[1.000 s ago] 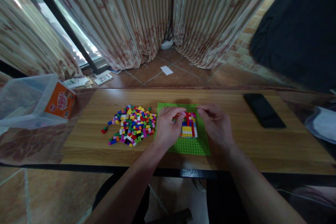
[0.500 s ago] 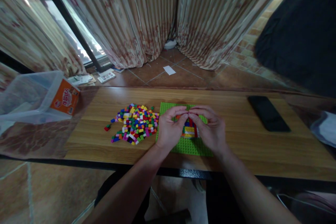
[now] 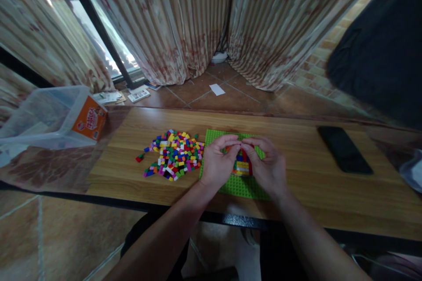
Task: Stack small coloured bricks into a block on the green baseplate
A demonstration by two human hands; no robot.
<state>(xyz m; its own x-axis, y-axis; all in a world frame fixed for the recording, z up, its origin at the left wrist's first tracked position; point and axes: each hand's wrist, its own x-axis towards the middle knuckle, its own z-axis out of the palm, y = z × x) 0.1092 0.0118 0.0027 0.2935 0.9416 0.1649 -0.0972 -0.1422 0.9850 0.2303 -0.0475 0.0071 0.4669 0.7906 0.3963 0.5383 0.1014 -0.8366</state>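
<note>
My left hand (image 3: 218, 162) and my right hand (image 3: 268, 164) meet fingertip to fingertip over a green studded baseplate (image 3: 242, 189). Both are closed in a pinch on a small reddish toy brick (image 3: 241, 144), mostly covered by the fingertips. Below them, a built-up patch of bricks (image 3: 243, 166) in yellow, red, blue and white sits on the plate. My fingers hide part of this patch. Left of the baseplate, a loose pile of small coloured bricks (image 3: 180, 153) lies on the wooden table (image 3: 303, 184).
A black phone (image 3: 344, 149) lies at the table's right. Beyond the left end stands a clear plastic bin (image 3: 49, 114) with an orange label. Two joined bricks, red and green (image 3: 139, 158), lie just off the pile. Curtains (image 3: 184, 26) hang behind the table.
The whole view has shifted slightly, so things appear a little further right. My hands stay pinched together over the baseplate, with little visible movement of their own.
</note>
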